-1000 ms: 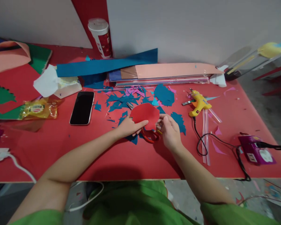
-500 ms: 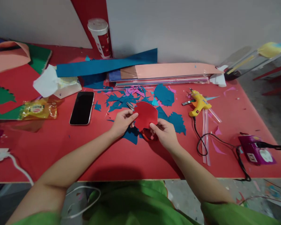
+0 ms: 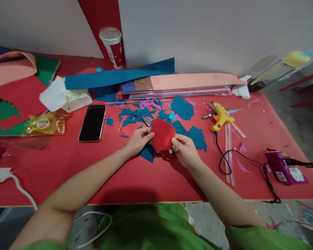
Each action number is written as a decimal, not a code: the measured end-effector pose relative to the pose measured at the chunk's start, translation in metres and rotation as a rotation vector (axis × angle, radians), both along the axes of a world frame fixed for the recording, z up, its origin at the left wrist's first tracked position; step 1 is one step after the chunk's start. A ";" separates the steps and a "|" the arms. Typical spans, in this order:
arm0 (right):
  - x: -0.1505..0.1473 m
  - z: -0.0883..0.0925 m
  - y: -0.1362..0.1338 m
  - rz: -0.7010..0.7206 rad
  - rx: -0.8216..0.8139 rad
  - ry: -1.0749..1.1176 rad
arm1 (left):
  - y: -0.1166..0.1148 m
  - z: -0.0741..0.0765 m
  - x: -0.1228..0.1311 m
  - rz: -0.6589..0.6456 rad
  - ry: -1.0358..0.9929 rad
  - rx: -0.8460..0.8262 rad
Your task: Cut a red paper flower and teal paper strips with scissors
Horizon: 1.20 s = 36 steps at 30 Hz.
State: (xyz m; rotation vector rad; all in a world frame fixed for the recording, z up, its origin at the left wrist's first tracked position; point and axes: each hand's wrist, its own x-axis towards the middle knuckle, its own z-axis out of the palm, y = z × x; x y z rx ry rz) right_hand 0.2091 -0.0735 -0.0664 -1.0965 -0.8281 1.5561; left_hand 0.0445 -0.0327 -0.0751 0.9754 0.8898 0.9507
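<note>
From the lower corners we reached inward, our left hand (image 3: 137, 141) and right hand (image 3: 187, 151) pinching opposite edges of the red paper (image 3: 163, 135) mid-frame, the left grip having shifted outward.

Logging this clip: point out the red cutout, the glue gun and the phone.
Red cutout (image 3: 163, 135), head view: middle of its face.
Glue gun (image 3: 222, 116), head view: its yellow body.
Phone (image 3: 92, 123), head view: middle of its dark screen.

Smooth grey wall (image 3: 198, 34) at twelve o'clock, plain red wall strip (image 3: 104, 14) at eleven, flat red tabletop (image 3: 114, 180) below, grey floor (image 3: 299, 128) at three
</note>
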 end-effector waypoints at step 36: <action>0.052 0.035 0.074 -0.420 0.489 -0.968 | 0.009 -0.003 0.000 0.067 -0.213 -0.113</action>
